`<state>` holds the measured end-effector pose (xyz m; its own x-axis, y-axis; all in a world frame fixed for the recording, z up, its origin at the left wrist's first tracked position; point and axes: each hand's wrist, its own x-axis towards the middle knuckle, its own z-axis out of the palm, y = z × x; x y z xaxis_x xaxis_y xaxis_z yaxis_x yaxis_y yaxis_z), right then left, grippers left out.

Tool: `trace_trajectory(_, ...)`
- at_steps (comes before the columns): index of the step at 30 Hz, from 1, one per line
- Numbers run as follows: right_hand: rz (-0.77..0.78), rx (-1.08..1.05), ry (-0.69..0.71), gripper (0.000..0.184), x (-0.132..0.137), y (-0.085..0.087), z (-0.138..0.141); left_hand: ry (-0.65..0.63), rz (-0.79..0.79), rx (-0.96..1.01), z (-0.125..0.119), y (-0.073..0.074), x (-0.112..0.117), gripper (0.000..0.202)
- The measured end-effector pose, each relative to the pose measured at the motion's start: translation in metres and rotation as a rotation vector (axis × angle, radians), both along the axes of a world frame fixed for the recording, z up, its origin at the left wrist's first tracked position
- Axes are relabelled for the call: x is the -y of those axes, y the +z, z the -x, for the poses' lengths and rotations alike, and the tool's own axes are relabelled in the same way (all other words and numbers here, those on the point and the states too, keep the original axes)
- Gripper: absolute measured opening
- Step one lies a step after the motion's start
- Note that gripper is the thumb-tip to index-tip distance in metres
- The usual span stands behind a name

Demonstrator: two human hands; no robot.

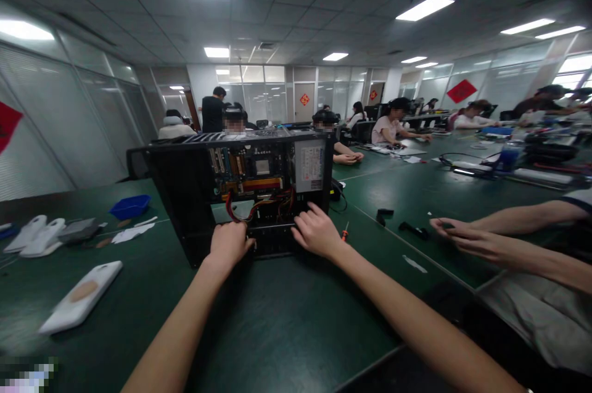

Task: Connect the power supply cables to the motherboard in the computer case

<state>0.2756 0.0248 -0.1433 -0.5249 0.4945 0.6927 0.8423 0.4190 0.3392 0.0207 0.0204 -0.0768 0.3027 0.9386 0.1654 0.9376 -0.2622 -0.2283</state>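
Observation:
An opened black computer case [166, 189] stands on the green table in front of me, its inside facing me. A motherboard [250, 161], a silver power supply [309, 165] and red, yellow and black cables [238, 211] show within. My left hand [229, 244] is closed over the case's lower front edge, fingers curled. Farther right on the same edge is my right hand [317, 231], gripping it with bent fingers while the index finger points partly upward. Both hands' fingertips are partly hidden. A small orange screwdriver [345, 234] lies just beyond my right wrist.
To the left are a white phone-shaped object [83, 297], a blue tray [130, 206] and paper scraps [134, 232]. Black plastic parts [414, 231] lie on the right, near a co-worker's hands [462, 235]. Other people sit at tables behind the case.

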Motion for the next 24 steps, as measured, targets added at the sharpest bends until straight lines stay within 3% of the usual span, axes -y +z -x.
trace_trajectory(4, -0.025, -0.058, -0.021, 0.033, -0.012, -0.013, 0.019, 0.019, 0.055, -0.022, -0.003, 0.007, 0.004, 0.034)
trace_trajectory(10, -0.127, -0.037, 0.087, 0.031, -0.043, -0.018, -0.009, 0.031, 0.072, 0.001, -0.026, 0.007, 0.026, 0.038)
trace_trajectory(17, 0.050, -0.169, 0.041, 0.031, -0.021, -0.012, -0.010, -0.014, 0.134, 0.029, -0.025, 0.002, 0.032, 0.029)
trace_trajectory(24, 0.080, -0.228, 0.099, 0.030, -0.004, -0.011, -0.007, -0.183, 0.344, 0.155, 0.005, 0.014, 0.024, 0.026)
